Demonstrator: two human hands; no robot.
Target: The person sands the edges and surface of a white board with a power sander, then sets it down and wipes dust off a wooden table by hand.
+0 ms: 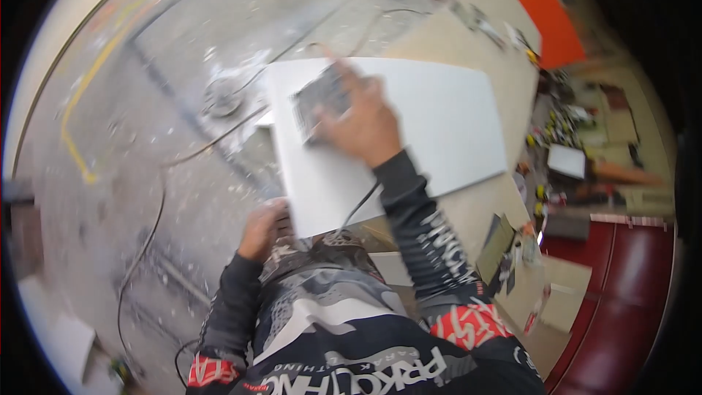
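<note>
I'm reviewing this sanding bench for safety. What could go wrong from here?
The white panel seems to overhang the bench on one side, steadied only by the left hand at its near edge; pressure might tip or shift it. The cord runs from the sander under the right hand across the panel toward the body, so it could snag or get abraded. Loose cables on the dusty floor could trip someone.
</note>
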